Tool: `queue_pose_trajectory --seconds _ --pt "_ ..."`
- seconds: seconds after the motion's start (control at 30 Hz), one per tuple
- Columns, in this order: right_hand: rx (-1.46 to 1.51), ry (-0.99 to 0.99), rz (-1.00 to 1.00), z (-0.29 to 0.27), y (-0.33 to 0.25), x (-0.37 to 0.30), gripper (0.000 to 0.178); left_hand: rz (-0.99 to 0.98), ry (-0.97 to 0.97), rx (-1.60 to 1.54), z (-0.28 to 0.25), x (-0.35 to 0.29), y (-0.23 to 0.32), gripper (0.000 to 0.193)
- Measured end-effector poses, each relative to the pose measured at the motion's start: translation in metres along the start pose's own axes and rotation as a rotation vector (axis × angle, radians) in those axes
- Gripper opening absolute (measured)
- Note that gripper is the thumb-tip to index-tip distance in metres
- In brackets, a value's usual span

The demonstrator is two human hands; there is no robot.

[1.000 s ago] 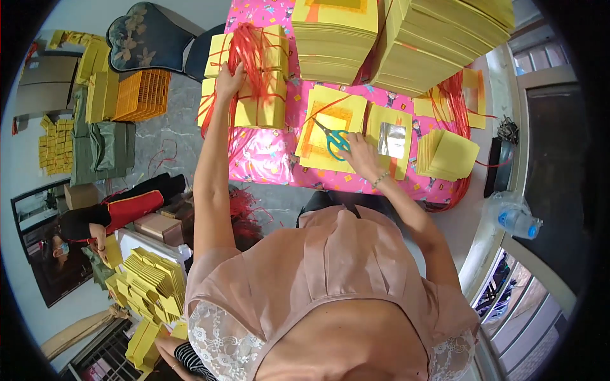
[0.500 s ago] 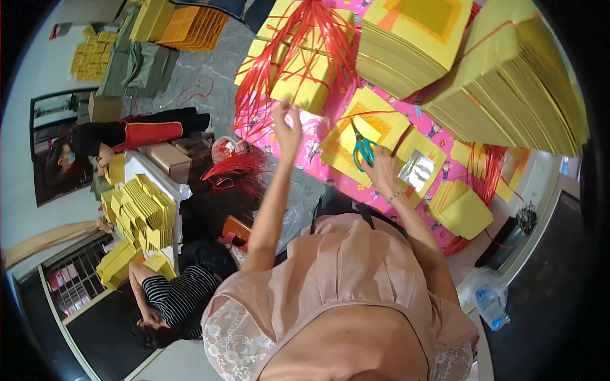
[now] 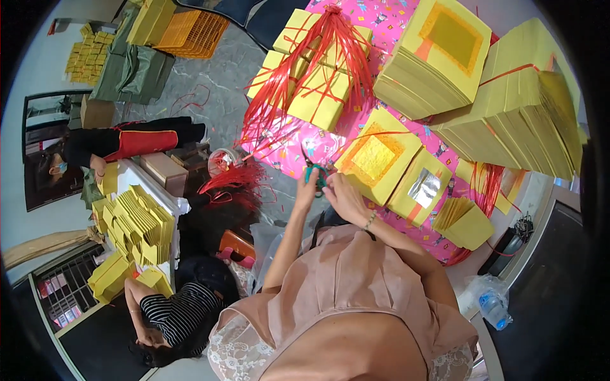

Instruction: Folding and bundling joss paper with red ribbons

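Observation:
My left hand point(image 3: 307, 190) and my right hand point(image 3: 344, 195) meet over the edge of the pink patterned table cover point(image 3: 298, 152). Teal-handled scissors point(image 3: 316, 173) stick up between them, gripped by my right hand. The fingers of my left hand are curled beside the scissors, and they seem to pinch a thin red string point(image 3: 375, 134) that runs across a yellow paper stack with an orange square point(image 3: 376, 159). To the right of that stack lies a yellow stack with a silver foil square point(image 3: 424, 188). Farther back, a bundle of long red strings point(image 3: 305, 76) drapes over tied yellow packs point(image 3: 321, 95).
Tall yellow paper stacks point(image 3: 438, 57) point(image 3: 515, 120) fill the far right of the table. A smaller yellow stack point(image 3: 467, 222) and a water bottle point(image 3: 492, 305) are at the right. On the left, two other people point(image 3: 114, 143) point(image 3: 175, 311) work beside folded yellow papers point(image 3: 136, 222).
My left hand has come back from the red string bundle on the tied packs and now meets my right hand at the scissors. The view has swung left and down.

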State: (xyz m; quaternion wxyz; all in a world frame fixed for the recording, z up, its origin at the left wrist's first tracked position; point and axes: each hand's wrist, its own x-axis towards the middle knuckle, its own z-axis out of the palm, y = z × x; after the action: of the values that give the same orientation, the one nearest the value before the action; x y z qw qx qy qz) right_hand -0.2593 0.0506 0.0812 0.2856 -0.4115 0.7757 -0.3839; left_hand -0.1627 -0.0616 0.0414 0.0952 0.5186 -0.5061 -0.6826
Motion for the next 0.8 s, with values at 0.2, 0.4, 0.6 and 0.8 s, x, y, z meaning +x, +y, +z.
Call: queue_pose_trajectory --seconds 0.2,0.4,0.6,0.8 --pt "-0.038 -0.014 0.037 -0.001 -0.004 -0.002 0.026 0.247 -0.065 0.778 -0.082 0.095 -0.018 0.044" --pt "-0.013 0.063 0.176 -0.021 0.019 -0.027 0.018 0.384 0.057 0.764 -0.114 0.15 0.007 0.037" --pt "0.047 0.257 0.286 -0.044 0.036 -0.072 0.015 0.707 0.357 1.351 -0.05 0.107 0.015 0.055" --pt "0.101 0.306 0.285 -0.06 0.051 -0.1 0.015 0.575 -0.072 0.748 0.018 0.078 -0.007 0.053"
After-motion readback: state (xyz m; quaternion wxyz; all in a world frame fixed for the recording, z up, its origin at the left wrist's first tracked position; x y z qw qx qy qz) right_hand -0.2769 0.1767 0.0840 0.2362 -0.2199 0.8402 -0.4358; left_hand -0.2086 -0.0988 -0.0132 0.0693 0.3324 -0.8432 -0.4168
